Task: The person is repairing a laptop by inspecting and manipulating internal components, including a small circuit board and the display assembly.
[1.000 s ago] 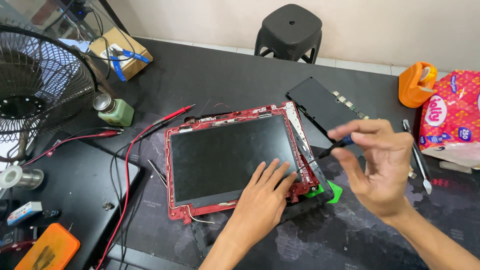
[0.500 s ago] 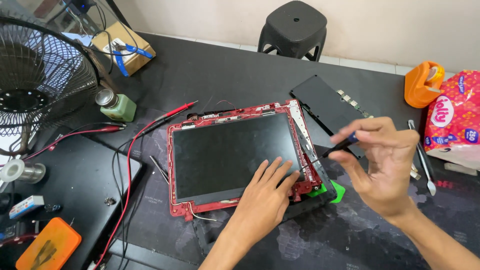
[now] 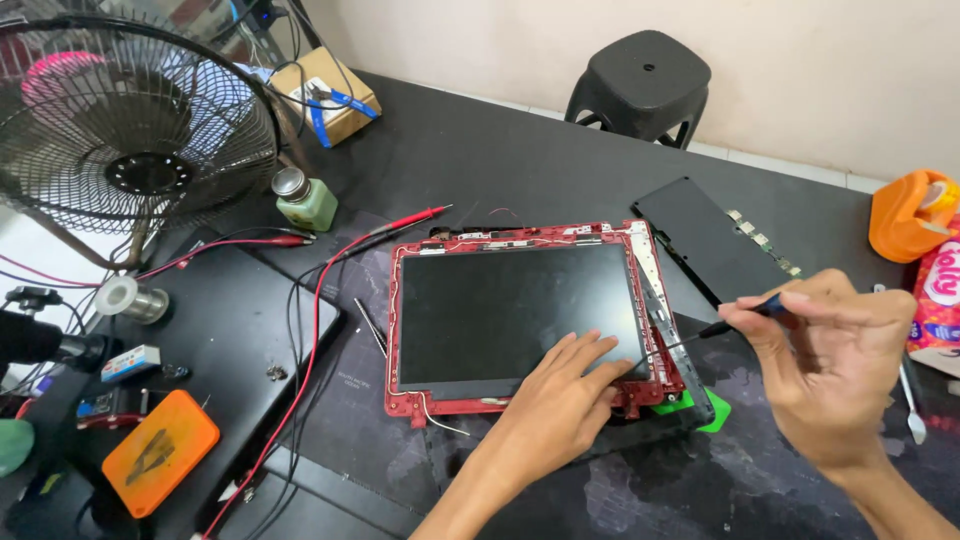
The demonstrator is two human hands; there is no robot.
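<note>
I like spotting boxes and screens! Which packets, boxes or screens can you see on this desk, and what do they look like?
Dark flat rectangular screen in a red frame: desk middle, left hand resting on its lower right corner.
Brown cardboard box: far left, behind the fan, blue-handled pliers on top.
Pink and white soft packet: right edge, partly cut off.
Small white and blue labelled block: left, near the orange pad.

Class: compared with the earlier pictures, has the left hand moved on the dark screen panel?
No. The left hand stays flat on the dark screen panel, near its lower right corner, inside the red frame.
</note>
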